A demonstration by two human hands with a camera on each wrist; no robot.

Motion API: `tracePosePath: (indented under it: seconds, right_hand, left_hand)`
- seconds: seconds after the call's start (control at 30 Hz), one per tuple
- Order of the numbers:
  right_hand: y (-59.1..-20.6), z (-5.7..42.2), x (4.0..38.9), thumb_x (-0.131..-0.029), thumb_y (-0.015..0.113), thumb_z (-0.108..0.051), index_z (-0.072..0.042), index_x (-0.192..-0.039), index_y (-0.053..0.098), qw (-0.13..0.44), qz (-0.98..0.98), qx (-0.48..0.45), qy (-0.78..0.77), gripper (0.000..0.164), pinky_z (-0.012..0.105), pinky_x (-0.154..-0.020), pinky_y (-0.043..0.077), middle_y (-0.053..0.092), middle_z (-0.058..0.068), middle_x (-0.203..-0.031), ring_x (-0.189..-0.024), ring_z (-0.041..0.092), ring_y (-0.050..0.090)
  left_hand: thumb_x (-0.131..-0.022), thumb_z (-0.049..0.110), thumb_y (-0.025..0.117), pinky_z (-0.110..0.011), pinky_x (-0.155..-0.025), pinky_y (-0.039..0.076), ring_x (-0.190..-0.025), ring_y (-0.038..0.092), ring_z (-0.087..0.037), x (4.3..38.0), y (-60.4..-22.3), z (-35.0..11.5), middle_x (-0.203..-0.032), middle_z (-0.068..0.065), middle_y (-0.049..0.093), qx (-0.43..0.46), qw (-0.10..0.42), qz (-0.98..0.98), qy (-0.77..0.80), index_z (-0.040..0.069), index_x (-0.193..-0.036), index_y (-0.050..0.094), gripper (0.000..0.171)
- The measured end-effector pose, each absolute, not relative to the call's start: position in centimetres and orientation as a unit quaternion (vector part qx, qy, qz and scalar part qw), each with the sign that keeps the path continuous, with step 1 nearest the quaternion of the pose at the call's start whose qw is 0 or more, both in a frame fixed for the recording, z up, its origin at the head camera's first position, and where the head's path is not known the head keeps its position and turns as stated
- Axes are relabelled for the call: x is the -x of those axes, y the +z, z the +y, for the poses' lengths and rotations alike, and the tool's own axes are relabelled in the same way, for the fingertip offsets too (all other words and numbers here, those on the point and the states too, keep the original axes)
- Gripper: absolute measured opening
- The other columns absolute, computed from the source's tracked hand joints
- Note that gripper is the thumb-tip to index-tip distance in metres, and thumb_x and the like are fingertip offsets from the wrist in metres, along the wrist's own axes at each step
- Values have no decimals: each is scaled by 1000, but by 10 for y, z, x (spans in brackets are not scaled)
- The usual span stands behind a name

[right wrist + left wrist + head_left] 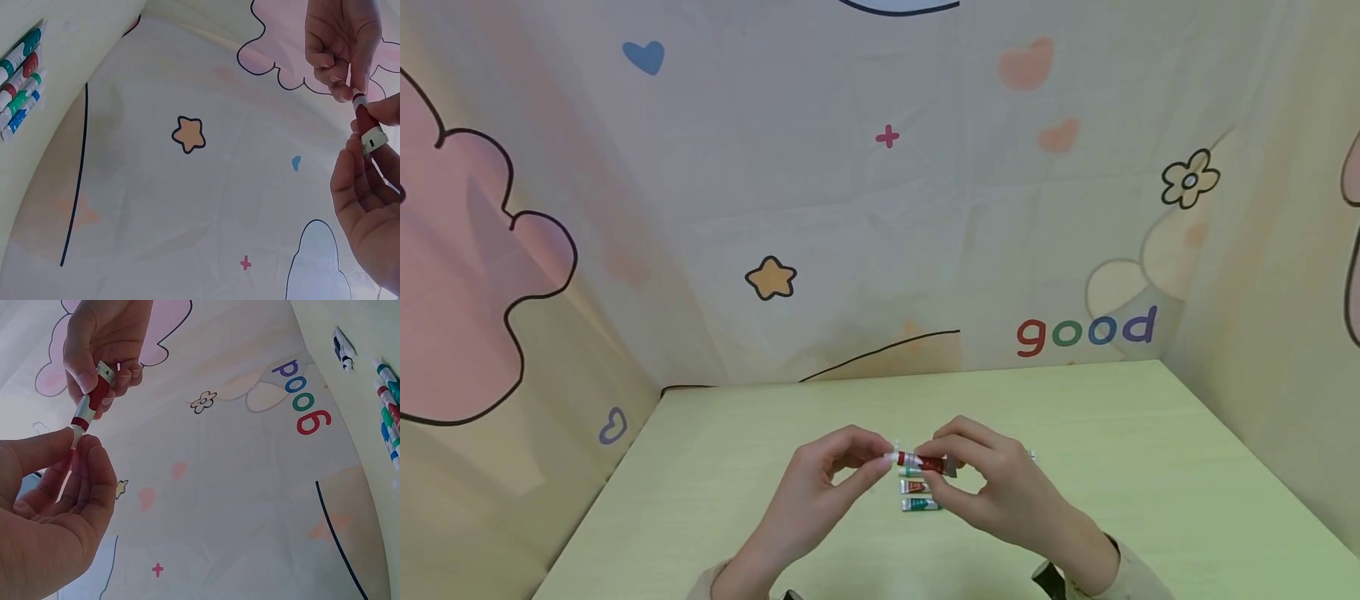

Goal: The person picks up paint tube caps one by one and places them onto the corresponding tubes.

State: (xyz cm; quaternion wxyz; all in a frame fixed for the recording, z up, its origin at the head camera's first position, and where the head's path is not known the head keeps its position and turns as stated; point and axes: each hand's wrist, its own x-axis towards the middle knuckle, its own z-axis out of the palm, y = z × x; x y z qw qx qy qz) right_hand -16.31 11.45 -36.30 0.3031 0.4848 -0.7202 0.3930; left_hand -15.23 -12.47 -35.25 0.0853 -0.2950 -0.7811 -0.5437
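A dark red paint tube (932,464) with a white cap end is held between the two hands, above the table. The thumb and fingertips of my left hand (831,475) pinch the cap end. At the other end, my right hand (1000,475) grips the tube's body between thumb and fingers. In the right wrist view the tube's flat pale crimped end (375,140) sticks out by the right hand. Below the hands lie more tubes in a row: a teal tube (919,504), a red tube (914,487), a green tube (22,100) and a blue tube (22,117).
The pale green table (700,500) meets a printed cloth backdrop (850,208) at the back and sides. A small group of white and dark tubes (343,350) lies apart from the row, mostly hidden behind the right hand in the head view.
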Motion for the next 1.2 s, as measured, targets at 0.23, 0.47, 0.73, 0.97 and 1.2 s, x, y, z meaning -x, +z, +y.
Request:
tracePosePath:
  seconds: [0.23, 0.47, 0.73, 0.97, 1.2]
  right_hand:
    - [-366, 116, 163, -85, 72, 1, -10, -107, 71, 306, -717, -485, 395, 25, 15, -71, 51, 63, -4, -97, -80, 6, 61]
    - [-366, 114, 165, -89, 72, -4, -10, -108, 71, 331, -707, -493, 383, 21, 13, -71, 48, 63, -3, -98, -78, 9, 58]
    - [-368, 112, 163, -94, 69, -13, -11, -108, 71, 324, -725, -487, 365, 14, 13, -72, 48, 61, -4, -99, -80, 5, 57]
    - [-366, 113, 162, -94, 69, -13, -11, -107, 71, 327, -732, -481, 353, 13, 13, -72, 48, 61, -4, -98, -78, 7, 58]
    - [-365, 115, 161, -94, 69, -12, -10, -107, 71, 321, -738, -478, 352, 13, 13, -72, 49, 61, -4, -99, -79, 7, 58]
  left_hand:
    - [-96, 25, 72, -31, -85, 55, -90, 68, -17, 151, -353, -124, -99, 2, 70, 285, 61, -780, -555, 18, -117, 67, 23]
    - [-99, 35, 66, -31, -83, 54, -89, 67, -14, 151, -350, -123, -94, 5, 70, 251, 38, -810, -529, 19, -109, 67, 19]
    - [-103, 39, 58, -36, -78, 50, -80, 66, -12, 152, -352, -122, -78, 9, 67, 253, 37, -829, -498, 17, -93, 69, 26]
    - [-101, 39, 61, -33, -78, 50, -79, 66, -12, 151, -353, -119, -77, 9, 67, 245, 46, -827, -504, 20, -94, 70, 22]
    - [-97, 34, 67, -30, -79, 52, -79, 66, -14, 150, -354, -116, -81, 6, 67, 239, 51, -813, -528, 18, -96, 68, 17]
